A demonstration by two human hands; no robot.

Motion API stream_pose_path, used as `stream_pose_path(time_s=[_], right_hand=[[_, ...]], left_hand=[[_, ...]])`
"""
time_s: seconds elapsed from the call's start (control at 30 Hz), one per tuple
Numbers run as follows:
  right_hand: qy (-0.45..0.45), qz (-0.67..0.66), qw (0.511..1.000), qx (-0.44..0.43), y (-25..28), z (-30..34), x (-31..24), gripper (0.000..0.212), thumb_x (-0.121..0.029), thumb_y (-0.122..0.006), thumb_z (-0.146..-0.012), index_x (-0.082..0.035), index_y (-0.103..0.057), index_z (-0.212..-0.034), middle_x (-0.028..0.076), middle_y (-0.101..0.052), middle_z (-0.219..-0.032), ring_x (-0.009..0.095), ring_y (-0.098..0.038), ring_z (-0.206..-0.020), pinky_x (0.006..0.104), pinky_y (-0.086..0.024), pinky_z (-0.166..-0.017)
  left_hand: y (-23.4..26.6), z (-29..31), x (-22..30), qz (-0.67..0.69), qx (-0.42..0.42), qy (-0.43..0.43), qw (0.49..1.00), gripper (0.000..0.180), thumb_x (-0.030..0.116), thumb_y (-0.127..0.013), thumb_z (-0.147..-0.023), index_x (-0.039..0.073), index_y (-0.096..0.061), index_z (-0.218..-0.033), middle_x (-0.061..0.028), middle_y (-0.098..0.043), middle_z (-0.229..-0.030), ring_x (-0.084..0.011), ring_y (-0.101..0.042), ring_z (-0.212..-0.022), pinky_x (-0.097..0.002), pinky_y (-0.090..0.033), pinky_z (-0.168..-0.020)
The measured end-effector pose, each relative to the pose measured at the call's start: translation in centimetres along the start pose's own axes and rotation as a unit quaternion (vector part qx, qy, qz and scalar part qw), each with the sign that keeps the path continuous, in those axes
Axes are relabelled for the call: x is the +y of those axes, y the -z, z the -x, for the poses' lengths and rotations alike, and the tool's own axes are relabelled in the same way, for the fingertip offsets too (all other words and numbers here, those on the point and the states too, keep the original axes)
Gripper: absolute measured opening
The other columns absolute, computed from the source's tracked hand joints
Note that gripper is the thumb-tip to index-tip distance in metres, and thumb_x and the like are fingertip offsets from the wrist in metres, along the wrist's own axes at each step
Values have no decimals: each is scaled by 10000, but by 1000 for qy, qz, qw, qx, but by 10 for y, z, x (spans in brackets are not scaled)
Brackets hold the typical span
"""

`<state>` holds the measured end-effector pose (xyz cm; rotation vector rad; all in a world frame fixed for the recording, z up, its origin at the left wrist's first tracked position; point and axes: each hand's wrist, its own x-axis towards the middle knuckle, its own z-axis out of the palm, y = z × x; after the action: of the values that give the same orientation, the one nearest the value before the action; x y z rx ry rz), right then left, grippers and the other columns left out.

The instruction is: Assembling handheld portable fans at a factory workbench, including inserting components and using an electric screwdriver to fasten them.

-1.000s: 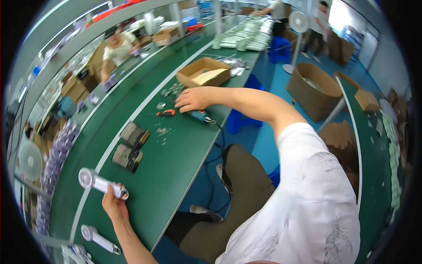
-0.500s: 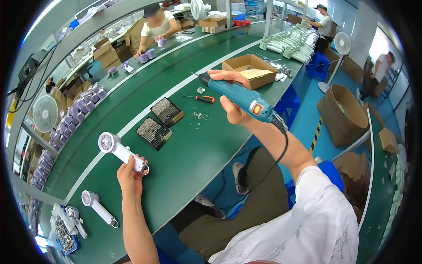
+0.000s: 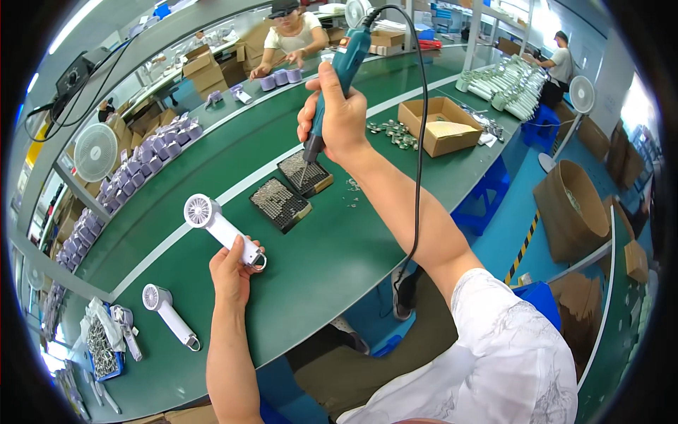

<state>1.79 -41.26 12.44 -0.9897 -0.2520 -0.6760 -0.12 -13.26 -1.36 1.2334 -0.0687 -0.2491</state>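
My left hand is wrapped round the handle of a white handheld fan, its round grille tipped up to the left. My right hand grips a teal electric screwdriver with a black nose, pointing down. A black cord loops from its top end. The bit's tip is over the farther black screw tray, at its rows of small screws; whether it touches one I cannot tell. A nearer screw tray sits beside it. Another white handheld fan lies on the table left of my left hand.
A blue tray of metal parts stands at the lower left. Small metal pieces lie near an open cardboard box. Purple fan parts line the far left edge. Across the green table a person handles purple parts.
My right hand has swung the screwdriver from nearly level to pointing down, its bit now over a screw tray. My left hand still holds the fan. The view has shifted slightly.
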Motion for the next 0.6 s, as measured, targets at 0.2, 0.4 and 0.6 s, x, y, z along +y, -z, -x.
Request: stream_pose_path(time_s=[0.2,0.4,0.6], right_hand=[[-49,23,997,-61,8,12,47,699,-587,-588,-970,55,-514,-1236,54,-548,-662,160,-556,-486,355,-489,-443],[-162,-23,984,-65,33,25,59,947,-837,-304,-922,34,-541,-1208,51,-536,-620,156,-526,-462,332,-467,-446],[-150,-108,981,-61,22,33,49,824,-765,-391,-941,-4,-599,-1178,52,-523,-598,173,-500,-434,334,-456,-435]], left_hand=[[1,2,-2,-20,15,17,1000,355,260,-663,-993,-75,-594,-1087,-168,-705,-962,-235,-725,-814,-300,-589,-564],[0,-7,3,-41,-6,21,999,355,247,-662,-993,-88,-615,-1101,-157,-701,-971,-232,-716,-837,-319,-589,-609],[2,-7,3,-55,8,37,998,367,255,-692,-972,-86,-624,-1090,-164,-701,-970,-231,-716,-832,-312,-600,-593]])
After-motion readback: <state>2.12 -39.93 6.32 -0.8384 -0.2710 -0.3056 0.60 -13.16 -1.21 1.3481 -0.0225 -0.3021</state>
